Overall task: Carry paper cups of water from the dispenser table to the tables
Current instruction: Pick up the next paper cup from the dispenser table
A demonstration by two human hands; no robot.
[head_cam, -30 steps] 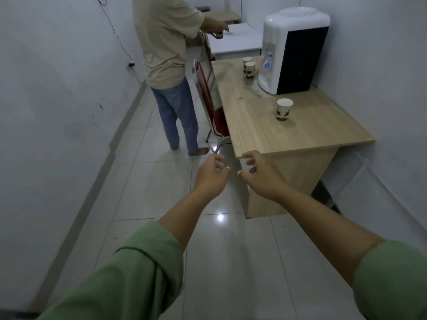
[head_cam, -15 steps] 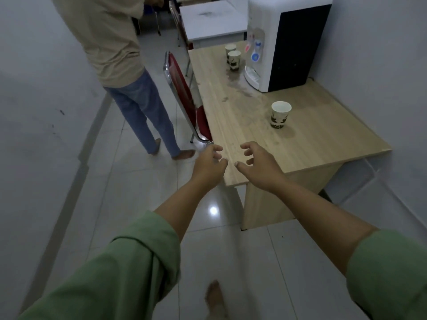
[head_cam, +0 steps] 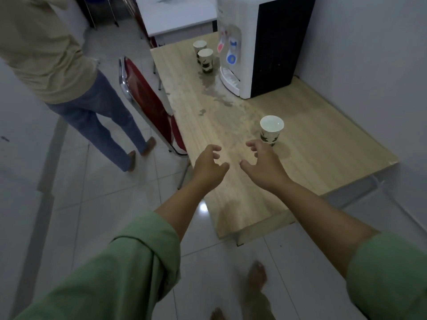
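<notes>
Both hands, left (head_cam: 209, 166) and right (head_cam: 263, 165), are hovering empty with fingers spread at frame centre, shaping to grasp the filled paper cup (head_cam: 271, 130) standing on the wet tabletop (head_cam: 323, 144).

The view is closer to the table (head_cam: 323, 144) than a second ago. Both hands now reach over its top instead of hanging short of its edge. The right hand (head_cam: 265, 165) has its spread fingers just beside the near cup (head_cam: 270, 131); the left hand (head_cam: 209, 166) opens wider. The bystander (head_cam: 57, 65) now stands nearer on the left.
</notes>
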